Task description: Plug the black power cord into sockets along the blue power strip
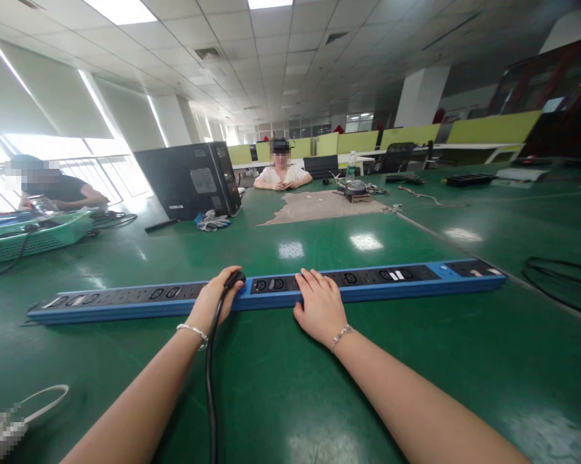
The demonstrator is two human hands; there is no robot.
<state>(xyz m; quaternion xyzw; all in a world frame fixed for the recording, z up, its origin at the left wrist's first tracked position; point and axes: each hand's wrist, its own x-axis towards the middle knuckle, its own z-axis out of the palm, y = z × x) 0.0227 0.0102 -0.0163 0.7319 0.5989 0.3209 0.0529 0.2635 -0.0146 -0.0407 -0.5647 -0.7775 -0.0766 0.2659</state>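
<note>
A long blue power strip with black socket panels lies crosswise on the green tabletop. My left hand is closed around a black power plug at the strip's middle, beside a bare blue section. From the plug, a thick black cable runs down toward me over my wrist. Whether the plug sits in a socket I cannot tell. My right hand rests on the strip to the right of the middle, fingers stretched over its sockets and thumb at the near edge.
A black computer case stands back left, with gloves beside it. A green basket holds cables at far left. One person sits across the table, another at left. A coiled black cable lies right.
</note>
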